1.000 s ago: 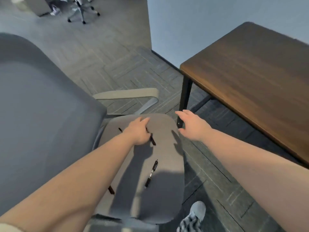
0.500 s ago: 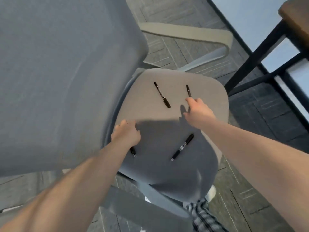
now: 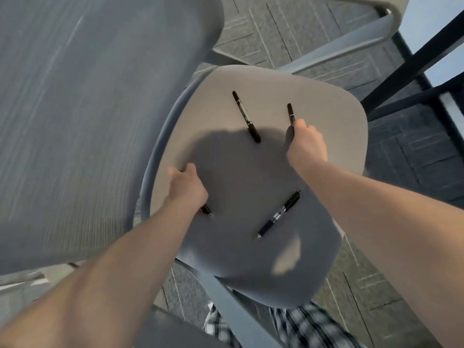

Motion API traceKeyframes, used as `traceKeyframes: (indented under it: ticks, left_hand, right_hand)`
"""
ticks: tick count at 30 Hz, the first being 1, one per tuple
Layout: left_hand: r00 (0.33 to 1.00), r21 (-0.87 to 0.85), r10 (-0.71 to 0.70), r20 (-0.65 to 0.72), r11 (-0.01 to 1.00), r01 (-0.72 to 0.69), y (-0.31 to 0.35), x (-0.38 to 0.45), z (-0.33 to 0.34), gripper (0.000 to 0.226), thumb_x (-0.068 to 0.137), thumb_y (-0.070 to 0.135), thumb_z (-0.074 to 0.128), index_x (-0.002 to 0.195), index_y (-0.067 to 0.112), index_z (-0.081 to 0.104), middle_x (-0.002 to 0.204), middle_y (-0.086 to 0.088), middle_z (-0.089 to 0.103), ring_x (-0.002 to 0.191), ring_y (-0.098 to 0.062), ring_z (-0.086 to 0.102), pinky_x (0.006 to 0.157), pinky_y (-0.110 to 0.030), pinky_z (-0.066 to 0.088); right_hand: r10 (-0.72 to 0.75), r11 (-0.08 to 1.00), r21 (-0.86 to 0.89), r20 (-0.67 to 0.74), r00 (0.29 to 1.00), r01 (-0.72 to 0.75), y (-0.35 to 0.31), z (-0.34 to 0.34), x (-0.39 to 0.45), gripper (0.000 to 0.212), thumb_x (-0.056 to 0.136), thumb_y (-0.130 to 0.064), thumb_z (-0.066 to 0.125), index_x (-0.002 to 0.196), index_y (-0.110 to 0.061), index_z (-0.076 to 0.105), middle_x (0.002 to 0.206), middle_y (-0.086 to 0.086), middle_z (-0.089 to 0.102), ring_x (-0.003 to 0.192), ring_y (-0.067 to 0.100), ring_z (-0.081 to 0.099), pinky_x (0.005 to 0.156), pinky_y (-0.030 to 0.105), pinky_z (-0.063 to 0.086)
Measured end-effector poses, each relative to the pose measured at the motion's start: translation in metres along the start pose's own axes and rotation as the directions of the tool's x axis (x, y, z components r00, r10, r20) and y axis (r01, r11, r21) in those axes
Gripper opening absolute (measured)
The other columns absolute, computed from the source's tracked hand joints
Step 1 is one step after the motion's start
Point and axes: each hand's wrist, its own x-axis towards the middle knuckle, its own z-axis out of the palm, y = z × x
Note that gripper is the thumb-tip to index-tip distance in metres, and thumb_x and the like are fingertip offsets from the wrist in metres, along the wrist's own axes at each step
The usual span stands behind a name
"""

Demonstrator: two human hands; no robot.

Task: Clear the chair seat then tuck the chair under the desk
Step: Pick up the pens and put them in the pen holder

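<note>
The grey chair seat (image 3: pixel 326 109) fills the middle of the head view, with several black pens on it. My left hand (image 3: pixel 187 188) is curled over a pen (image 3: pixel 207 210) at the seat's left edge; only the pen's tip shows below my wrist. My right hand (image 3: pixel 307 144) pinches the near end of a short black marker (image 3: pixel 290 113) at the seat's far right. A longer marker (image 3: pixel 245 116) lies loose between my hands. A clicker pen (image 3: pixel 279 214) lies loose nearer to me. Of the desk, only black legs (image 3: pixel 414 59) show at top right.
The chair's mesh backrest (image 3: pixel 88 109) towers at the left, close to my left arm. One armrest (image 3: pixel 364 6) crosses the top right, between the seat and the desk legs. Grey carpet tiles (image 3: pixel 414 151) surround the chair. My plaid trouser leg (image 3: pixel 301 325) shows below the seat.
My right hand has slid forward along the short marker and closed on its near end. My left hand stays curled over the pen at the left edge. The view has come closer to the seat.
</note>
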Motion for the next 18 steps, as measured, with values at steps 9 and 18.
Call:
traceKeyframes:
  ticks: [9,18]
  left_hand:
    - [0.992,-0.085,0.129,-0.012,0.988,-0.129,0.041,0.003,-0.015,0.033,0.081,0.002,0.046,0.114,0.002,0.051,0.121,-0.023,0.043,0.101,-0.042,0.052,0.091,-0.042,0.048]
    - [0.956,-0.144,0.288,-0.053,0.945,-0.293,0.114,0.017,-0.032,0.029,0.09,0.025,0.051,0.111,0.005,0.052,0.123,-0.02,0.05,0.115,-0.036,0.048,0.097,-0.037,0.039]
  right_hand:
    - [0.175,0.959,0.213,0.072,0.982,-0.187,-0.005,-0.011,-0.018,0.039,0.082,0.0,0.05,0.121,-0.002,0.042,0.117,0.022,0.055,0.112,0.039,0.053,0.085,0.04,0.044]
    - [0.491,0.775,0.318,0.24,0.837,-0.546,0.004,-0.011,-0.059,0.047,0.085,-0.025,0.057,0.123,-0.003,0.042,0.121,0.016,0.06,0.112,0.035,0.059,0.089,0.037,0.047]
